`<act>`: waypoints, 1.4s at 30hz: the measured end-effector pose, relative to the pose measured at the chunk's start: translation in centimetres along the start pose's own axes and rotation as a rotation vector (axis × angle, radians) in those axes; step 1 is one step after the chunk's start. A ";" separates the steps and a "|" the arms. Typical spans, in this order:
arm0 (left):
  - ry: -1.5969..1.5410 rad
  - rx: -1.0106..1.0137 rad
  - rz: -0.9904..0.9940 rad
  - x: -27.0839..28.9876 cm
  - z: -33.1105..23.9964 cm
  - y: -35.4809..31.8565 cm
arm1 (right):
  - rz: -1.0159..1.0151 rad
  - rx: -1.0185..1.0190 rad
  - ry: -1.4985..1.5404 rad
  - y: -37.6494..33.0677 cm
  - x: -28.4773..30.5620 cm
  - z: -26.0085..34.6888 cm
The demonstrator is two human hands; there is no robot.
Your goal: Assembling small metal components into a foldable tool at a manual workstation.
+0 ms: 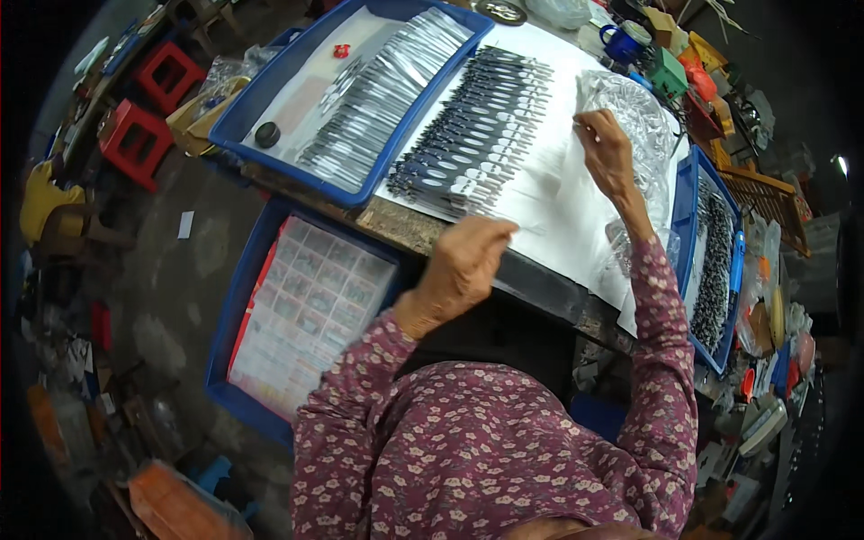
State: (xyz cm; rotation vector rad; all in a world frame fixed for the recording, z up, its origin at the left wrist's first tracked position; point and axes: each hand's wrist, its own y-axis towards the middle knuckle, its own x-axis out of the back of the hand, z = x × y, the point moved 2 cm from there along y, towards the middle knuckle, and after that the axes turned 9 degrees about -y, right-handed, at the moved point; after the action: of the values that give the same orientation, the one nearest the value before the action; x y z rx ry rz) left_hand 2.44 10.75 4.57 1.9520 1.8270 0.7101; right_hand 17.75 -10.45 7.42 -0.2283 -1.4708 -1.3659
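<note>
My left hand (461,268) is held over the table's near edge, blurred, with thumb and fingers pinched together. My right hand (608,155) is raised over the white sheet (562,171), fingertips also pinched. Whatever either hand holds is too small or hidden to make out. Left of my right hand lies a row of black-and-white pen-like pieces (477,130), set side by side. Beside my right hand sits a clear plastic bag (634,112) of shiny transparent pieces. Beyond the row, a blue tray (360,193) holds many slim silvery sticks (387,99).
At the right a blue bin (686,216) holds many small dark parts (714,252). Below the table's left side stands another blue crate (220,360) with a clear compartment sheet. Red stools (135,139) stand on the floor. A blue mug (623,42) and clutter fill the far right.
</note>
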 end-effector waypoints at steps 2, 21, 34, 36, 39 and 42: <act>0.078 0.053 -0.090 3.1 -0.7 1.0 | 0.047 0.000 0.036 -1.1 1.1 1.3; 0.833 0.238 0.282 19.6 12.7 9.0 | 0.286 -0.041 0.075 -11.5 7.3 5.8; 0.900 0.001 0.356 20.4 12.7 9.0 | 0.237 -0.144 0.014 -15.1 9.4 4.3; 0.780 0.061 0.372 20.5 11.9 9.1 | 0.195 -0.187 -0.014 -15.9 10.5 3.2; 0.716 0.155 0.340 20.7 10.6 9.0 | 0.119 -0.281 -0.053 -17.3 11.8 1.3; 0.798 0.100 0.392 21.7 10.1 8.6 | 0.043 -0.401 0.006 -17.7 13.0 -0.9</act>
State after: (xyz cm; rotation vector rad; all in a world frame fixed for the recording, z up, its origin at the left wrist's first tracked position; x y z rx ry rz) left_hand 16.06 32.20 3.81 2.3202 1.8921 1.7539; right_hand -0.05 -23.35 6.44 -0.5071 -1.1680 -1.6157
